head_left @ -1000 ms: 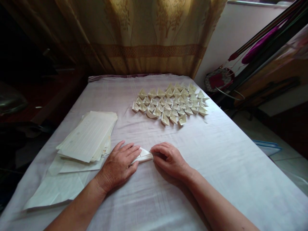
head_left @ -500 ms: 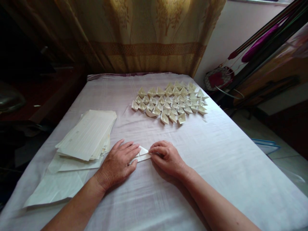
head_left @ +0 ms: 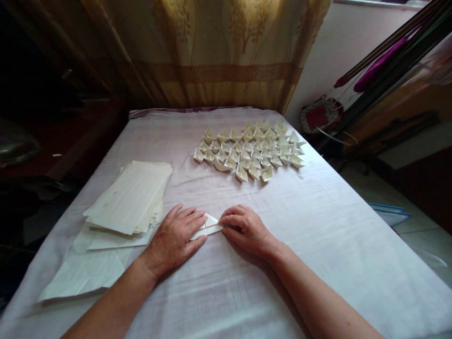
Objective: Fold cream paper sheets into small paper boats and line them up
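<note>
A small folded sheet of white paper (head_left: 213,229) lies on the cloth between my hands, with a triangular flap above a straight band. My left hand (head_left: 180,230) rests on its left part, fingers stretched out and thumb along the lower edge, so that part is hidden. At the right tip, my right hand (head_left: 247,229) pinches the paper between thumb and curled fingers. Farther back stand several rows of folded paper boats (head_left: 247,150), close together. To the left of my left hand is a stack of lined paper sheets (head_left: 129,197).
Loose white sheets (head_left: 84,273) stick out from under the stack. A pale cloth (head_left: 282,292) covers the table. Behind it hangs a gold-brown curtain (head_left: 212,70). A bag (head_left: 321,115) hangs beyond the right edge, and dark furniture (head_left: 88,136) stands on the left.
My left thumb has slid slightly right along the paper's lower edge. My right hand keeps its pinch on the tip, almost unmoved.
</note>
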Available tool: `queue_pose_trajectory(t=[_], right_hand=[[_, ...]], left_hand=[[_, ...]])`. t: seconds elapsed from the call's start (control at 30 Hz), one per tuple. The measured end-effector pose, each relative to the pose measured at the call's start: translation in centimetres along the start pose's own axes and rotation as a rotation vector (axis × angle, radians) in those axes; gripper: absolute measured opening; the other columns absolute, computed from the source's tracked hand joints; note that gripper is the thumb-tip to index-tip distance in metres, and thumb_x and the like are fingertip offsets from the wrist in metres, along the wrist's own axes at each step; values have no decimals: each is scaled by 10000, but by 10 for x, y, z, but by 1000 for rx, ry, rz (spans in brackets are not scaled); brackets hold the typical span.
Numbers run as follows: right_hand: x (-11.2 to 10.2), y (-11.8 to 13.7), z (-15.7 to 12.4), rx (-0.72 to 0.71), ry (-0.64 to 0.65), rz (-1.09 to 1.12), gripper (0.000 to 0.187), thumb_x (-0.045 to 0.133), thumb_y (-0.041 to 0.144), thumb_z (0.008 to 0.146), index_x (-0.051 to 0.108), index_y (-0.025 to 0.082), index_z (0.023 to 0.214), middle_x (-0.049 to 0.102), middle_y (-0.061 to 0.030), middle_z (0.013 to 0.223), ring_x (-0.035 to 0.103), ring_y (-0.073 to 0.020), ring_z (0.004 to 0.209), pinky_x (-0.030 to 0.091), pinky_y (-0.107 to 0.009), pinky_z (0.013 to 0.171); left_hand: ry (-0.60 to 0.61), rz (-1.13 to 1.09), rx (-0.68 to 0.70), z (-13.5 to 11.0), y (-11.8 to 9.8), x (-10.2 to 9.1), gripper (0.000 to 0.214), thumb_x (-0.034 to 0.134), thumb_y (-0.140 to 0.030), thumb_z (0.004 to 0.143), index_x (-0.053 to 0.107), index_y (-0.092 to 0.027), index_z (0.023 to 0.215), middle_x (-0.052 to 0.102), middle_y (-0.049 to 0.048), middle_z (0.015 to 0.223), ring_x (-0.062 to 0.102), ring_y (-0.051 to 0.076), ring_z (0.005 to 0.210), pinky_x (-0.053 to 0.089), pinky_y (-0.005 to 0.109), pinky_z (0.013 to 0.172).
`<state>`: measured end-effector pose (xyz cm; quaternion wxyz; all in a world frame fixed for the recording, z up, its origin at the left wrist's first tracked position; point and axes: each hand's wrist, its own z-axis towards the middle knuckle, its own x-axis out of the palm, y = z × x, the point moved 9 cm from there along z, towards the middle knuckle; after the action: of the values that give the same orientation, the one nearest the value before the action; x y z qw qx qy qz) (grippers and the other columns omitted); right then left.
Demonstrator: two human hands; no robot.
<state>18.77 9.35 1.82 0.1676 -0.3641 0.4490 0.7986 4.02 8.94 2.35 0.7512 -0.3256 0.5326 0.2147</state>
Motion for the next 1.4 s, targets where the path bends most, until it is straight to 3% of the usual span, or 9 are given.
queue_pose_trajectory(t=[0.33,0.5,0.73,1.0,1.17,1.4], right_hand=[[5,5,4,28,-24,-77,139,567,184,937,691,207,878,709,-44,901,615,-178,835,455,-326,807],[7,9,5,36,-29,-131,135,561,171,934,664,199,851,688,-56,885,597,-188,844,459,-319,816],[8,10,4,-18,36,-138,75,634,242,908,699,206,920,681,-48,924,590,-196,853,448,-337,804],[9,5,8,96,-56,-162,149,622,227,913,703,218,788,683,-36,854,589,-180,807,438,-329,776],[11,5,10,133,-60,-177,127,643,206,884,683,205,764,672,-35,832,582,-175,782,423,-316,754],[9,6,10,173,-76,-191,108,649,198,866,684,202,764,660,-29,828,574,-177,794,397,-305,762]], left_hand=[[-17,39,-4,-1,-3,-1,361,624,-359,897,655,-216,1227,648,83,1313,539,285,1245,301,519,1138],[-83,90,-5,1,-8,-7,273,558,-254,918,687,-210,1154,666,91,1102,579,254,1055,454,418,945],[-57,205,45,1,-16,-2,266,497,-199,950,659,-181,1161,676,54,928,591,225,865,459,374,785],[-50,109,-2,-1,-7,-3,265,545,-254,939,629,-208,1186,688,55,995,608,229,904,455,368,801],[-45,30,-43,-4,0,-6,164,514,-301,966,629,-194,1015,702,52,961,621,216,875,458,350,792],[-13,-28,-119,-5,7,-3,189,503,-290,974,633,-202,868,668,33,856,594,206,837,440,341,775]])
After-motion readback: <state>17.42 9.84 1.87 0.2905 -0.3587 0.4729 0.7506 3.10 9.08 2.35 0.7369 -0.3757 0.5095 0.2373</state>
